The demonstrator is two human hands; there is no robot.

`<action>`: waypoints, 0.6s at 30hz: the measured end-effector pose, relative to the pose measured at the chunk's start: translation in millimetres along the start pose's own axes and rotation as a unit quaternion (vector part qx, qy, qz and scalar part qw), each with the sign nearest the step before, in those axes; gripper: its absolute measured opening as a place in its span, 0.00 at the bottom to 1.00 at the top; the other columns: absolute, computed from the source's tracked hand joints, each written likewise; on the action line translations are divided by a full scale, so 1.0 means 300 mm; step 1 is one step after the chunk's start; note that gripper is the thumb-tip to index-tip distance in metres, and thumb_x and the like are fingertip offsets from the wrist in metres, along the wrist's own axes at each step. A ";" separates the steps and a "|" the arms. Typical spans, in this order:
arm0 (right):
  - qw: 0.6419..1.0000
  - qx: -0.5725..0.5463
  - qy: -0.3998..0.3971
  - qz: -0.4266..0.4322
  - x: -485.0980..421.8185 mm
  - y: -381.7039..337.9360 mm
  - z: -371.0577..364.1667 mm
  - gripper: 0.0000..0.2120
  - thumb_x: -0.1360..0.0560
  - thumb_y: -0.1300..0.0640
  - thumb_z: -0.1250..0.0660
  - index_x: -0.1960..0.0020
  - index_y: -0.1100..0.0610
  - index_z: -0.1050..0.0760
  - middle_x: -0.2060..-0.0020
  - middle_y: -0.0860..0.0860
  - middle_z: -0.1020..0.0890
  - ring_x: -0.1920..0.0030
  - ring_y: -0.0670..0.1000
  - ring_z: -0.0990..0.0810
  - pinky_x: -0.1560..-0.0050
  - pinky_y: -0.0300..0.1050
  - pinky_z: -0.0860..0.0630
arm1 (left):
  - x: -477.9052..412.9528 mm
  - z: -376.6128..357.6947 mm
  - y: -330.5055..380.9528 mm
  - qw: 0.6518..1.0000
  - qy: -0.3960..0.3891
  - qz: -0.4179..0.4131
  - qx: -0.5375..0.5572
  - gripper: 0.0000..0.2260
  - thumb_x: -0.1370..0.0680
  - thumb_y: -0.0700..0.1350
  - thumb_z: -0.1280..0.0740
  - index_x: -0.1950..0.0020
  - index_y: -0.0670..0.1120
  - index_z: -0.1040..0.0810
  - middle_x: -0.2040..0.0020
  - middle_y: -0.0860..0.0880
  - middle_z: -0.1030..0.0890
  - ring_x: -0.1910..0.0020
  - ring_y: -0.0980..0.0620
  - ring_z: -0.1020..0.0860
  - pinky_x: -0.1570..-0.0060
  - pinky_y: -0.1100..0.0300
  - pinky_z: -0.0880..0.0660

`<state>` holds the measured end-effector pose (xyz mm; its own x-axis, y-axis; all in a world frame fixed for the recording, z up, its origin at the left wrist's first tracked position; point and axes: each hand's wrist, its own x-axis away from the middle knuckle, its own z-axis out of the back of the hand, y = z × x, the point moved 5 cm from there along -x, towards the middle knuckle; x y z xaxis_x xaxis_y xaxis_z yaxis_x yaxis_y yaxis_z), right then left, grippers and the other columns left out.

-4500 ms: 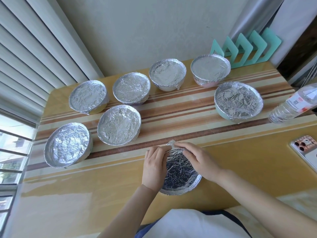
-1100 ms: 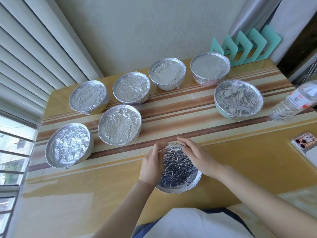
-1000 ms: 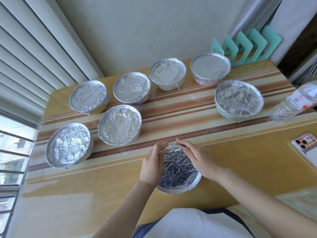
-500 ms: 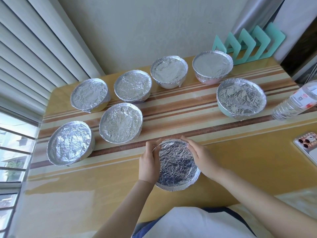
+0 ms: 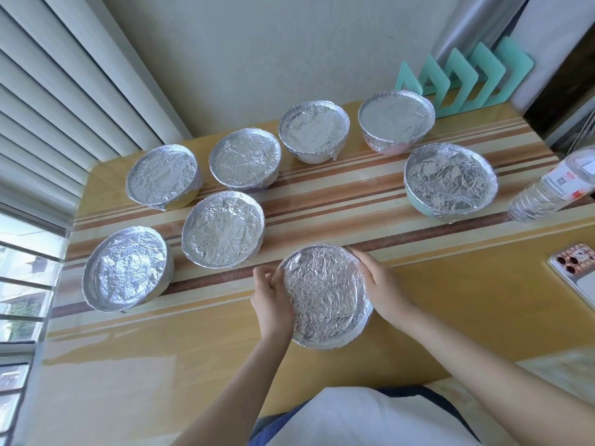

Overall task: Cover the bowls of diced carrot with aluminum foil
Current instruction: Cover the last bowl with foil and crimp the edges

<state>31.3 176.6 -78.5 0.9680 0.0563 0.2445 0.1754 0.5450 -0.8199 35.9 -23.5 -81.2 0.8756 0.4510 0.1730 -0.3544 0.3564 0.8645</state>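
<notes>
Now both hands cup the nearest bowl (image 5: 335, 342) by its sides. The left hand (image 5: 273, 304) curls round the left wall and the right hand (image 5: 383, 291) wraps the right rim. A second ago the fingertips of both met at the far edge, pinching down a raised tuck of foil (image 5: 322, 294). That tuck is now pressed flat and the sheet lies smooth over the whole mouth, folded down round the rim. The bowl sits on the table (image 5: 467, 320) in front of the person, its far edge at the dark brown stripe, a little further from the body than before.

Beyond it to the left, two covered bowls (image 5: 125, 268) (image 5: 223, 233) stand as they did. To the right, one wider covered bowl (image 5: 449, 185) sits beside a clear water bottle (image 5: 553, 188). A phone (image 5: 579, 272) lies at the right edge. Along the back, a row of four more covered bowls (image 5: 162, 177) (image 5: 244, 162) (image 5: 313, 130) (image 5: 396, 119) is unchanged, with a teal rack (image 5: 467, 78) behind the rightmost one. None of the seven has shifted.
</notes>
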 end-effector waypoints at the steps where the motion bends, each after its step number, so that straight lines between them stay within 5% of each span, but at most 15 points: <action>1: 1.000 0.008 0.010 -0.005 -0.008 0.003 0.005 0.18 0.18 0.60 0.47 0.29 0.56 0.33 0.65 0.43 0.23 0.73 0.38 0.28 0.68 0.29 0.33 | 0.003 -0.004 0.000 1.000 -0.002 0.006 0.003 0.05 0.20 0.42 0.40 0.54 0.42 0.31 0.70 0.51 0.27 0.70 0.55 0.31 0.72 0.69 0.37; 7: 0.999 0.054 0.002 -0.002 -0.031 -0.009 0.019 0.17 0.18 0.61 0.47 0.31 0.58 0.31 0.74 0.44 0.31 0.78 0.41 0.30 0.76 0.32 0.36 | 0.025 -0.014 -0.023 0.999 0.001 0.050 0.014 0.05 0.20 0.42 0.40 0.54 0.43 0.31 0.69 0.48 0.28 0.70 0.52 0.32 0.74 0.68 0.38; 12: 0.998 0.064 -0.002 0.016 -0.063 -0.027 0.014 0.17 0.19 0.62 0.46 0.31 0.58 0.30 0.66 0.45 0.25 0.71 0.35 0.27 0.70 0.29 0.32 | 0.034 -0.017 -0.021 0.998 -0.006 0.057 0.017 0.05 0.20 0.42 0.40 0.54 0.42 0.32 0.70 0.49 0.28 0.70 0.54 0.32 0.74 0.71 0.37; 18: 0.994 0.101 -0.036 -0.003 -0.119 -0.023 0.024 0.16 0.18 0.62 0.48 0.33 0.60 0.29 0.64 0.51 0.22 0.72 0.44 0.30 0.71 0.33 0.35 | 0.038 -0.026 -0.036 0.998 -0.037 0.059 0.010 0.05 0.20 0.43 0.39 0.54 0.43 0.32 0.69 0.48 0.26 0.71 0.55 0.31 0.73 0.69 0.36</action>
<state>-5.7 176.8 -77.9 0.9504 0.1082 0.2916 0.1345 0.7022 -0.6991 47.1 -16.0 -92.2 0.8497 0.4279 0.3081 -0.4512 0.2877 0.8447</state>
